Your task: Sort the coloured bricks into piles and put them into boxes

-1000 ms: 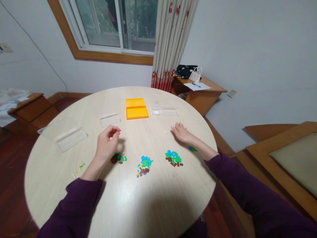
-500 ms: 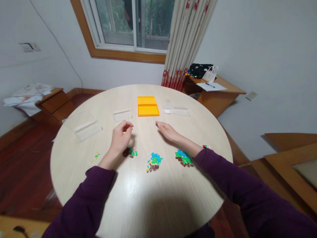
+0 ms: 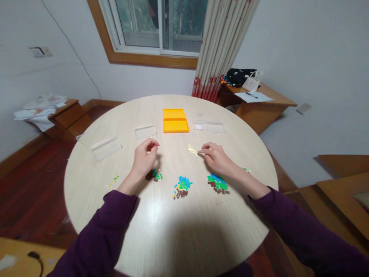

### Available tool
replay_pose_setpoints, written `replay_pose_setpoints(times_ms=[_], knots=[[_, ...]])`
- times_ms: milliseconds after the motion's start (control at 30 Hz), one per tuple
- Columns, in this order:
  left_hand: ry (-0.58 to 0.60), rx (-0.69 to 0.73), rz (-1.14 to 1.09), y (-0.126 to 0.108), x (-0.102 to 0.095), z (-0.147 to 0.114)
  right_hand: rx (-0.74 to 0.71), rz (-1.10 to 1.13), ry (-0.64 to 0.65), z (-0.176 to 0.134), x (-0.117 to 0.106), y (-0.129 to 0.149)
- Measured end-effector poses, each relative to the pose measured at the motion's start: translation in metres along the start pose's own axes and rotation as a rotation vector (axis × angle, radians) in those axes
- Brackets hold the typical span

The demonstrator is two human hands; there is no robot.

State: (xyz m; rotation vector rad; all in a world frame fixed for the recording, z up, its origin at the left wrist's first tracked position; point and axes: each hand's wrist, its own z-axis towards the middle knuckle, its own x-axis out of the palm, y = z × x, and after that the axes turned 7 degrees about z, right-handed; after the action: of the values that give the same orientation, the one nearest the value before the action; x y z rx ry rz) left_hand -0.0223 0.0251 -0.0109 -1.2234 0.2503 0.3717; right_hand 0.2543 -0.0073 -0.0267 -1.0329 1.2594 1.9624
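My left hand (image 3: 145, 157) hovers above the table with its fingers curled to the thumb; whatever they hold, if anything, is hidden. Just behind its wrist lies a pile of small brown and green building bricks (image 3: 157, 176). My right hand (image 3: 215, 157) has its index finger stretched out to the edge of a scatter of tiny pale yellow pieces (image 3: 192, 150), its other fingers bent. Nearer to me are a mixed heap of blue, green, yellow and brown bricks (image 3: 182, 187) and a pile of larger blue, green and brown bricks (image 3: 218, 184).
An open orange case (image 3: 176, 126) stands at the far middle. Clear plastic boxes lie around it: an open one (image 3: 215, 127) to its right, a small one (image 3: 145, 132) and a larger open one (image 3: 106, 149) leftward. Small yellow, white and green pieces (image 3: 113, 180) sit at left.
My right hand has drawn back to the right and extended its index finger. The pale yellow pieces now show beside it. My left hand keeps its curled pose; the view has shifted slightly.
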Motion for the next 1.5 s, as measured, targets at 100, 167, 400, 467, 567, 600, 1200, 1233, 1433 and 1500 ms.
replay_pose_setpoints(times_ms=[100, 167, 400, 467, 567, 600, 1200, 1233, 1433, 1500], knots=[[0.007, -0.002, -0.002, 0.0, 0.0, -0.001, -0.032, -0.086, 0.024, -0.007, 0.002, 0.002], [0.008, 0.011, -0.005, 0.001, 0.0, -0.001, -0.057, -0.108, 0.033, -0.009, 0.005, 0.002], [0.008, 0.039, 0.03, 0.007, 0.004, 0.0, -0.086, -0.091, 0.002, -0.01, 0.011, 0.004], [0.001, 0.033, 0.046, 0.005, 0.003, 0.0, -0.089, -0.062, -0.002, -0.01, 0.011, 0.004], [-0.011, 0.018, 0.068, -0.001, -0.002, -0.001, -0.085, -0.025, 0.006, -0.011, 0.01, 0.005], [-0.018, 0.016, 0.071, -0.003, -0.004, -0.001, -0.083, -0.014, 0.013, -0.012, 0.01, 0.005], [0.362, 0.314, 0.449, -0.013, 0.018, -0.032, -0.069, 0.07, 0.023, -0.014, 0.014, 0.01], [0.376, 0.316, 0.472, -0.014, 0.019, -0.033, -0.071, 0.062, 0.034, -0.014, 0.015, 0.011], [0.275, 0.226, 0.569, -0.014, 0.007, -0.024, -0.126, 0.0, 0.087, -0.015, 0.024, 0.025], [0.22, 0.148, 0.577, -0.013, -0.002, -0.018, -0.158, -0.013, 0.135, -0.016, 0.026, 0.037]])
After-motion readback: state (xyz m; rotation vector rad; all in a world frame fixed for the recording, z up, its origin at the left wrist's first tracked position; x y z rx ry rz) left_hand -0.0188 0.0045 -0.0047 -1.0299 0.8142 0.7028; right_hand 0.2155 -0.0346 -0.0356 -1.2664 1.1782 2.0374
